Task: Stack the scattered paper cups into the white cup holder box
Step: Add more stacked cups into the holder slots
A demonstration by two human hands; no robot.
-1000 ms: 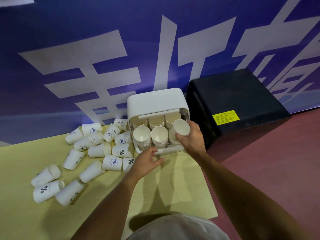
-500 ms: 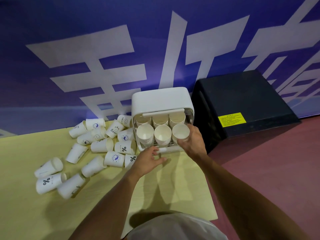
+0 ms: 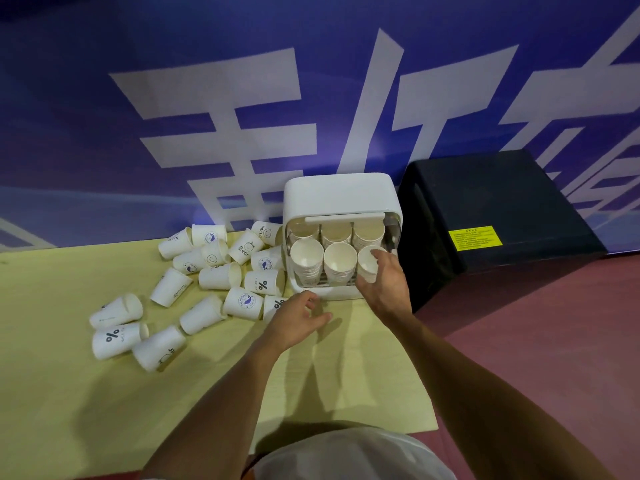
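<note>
White box [image 3: 341,195]: right hand [image 3: 386,289] grips its front-right cup [image 3: 367,263]; left hand [image 3: 298,320] (fingers loose, empty) hovers just beside.

I seem to be in an event or exhibition space. A blue banner [image 3: 242,98] with giant white characters fills the wall before me. My yellow table [image 3: 69,393] stands against it, beside a yellow-labelled black cabinet [image 3: 502,202] on a dark red floor [image 3: 554,341].

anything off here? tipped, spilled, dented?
Only the expected mess: the loose cups lie tipped on their sides in a heap on the yellow mat, left of the white cup holder box. The stacks inside sit straight; the right hand grips the front-right stack. No visible dents or spills.
</note>
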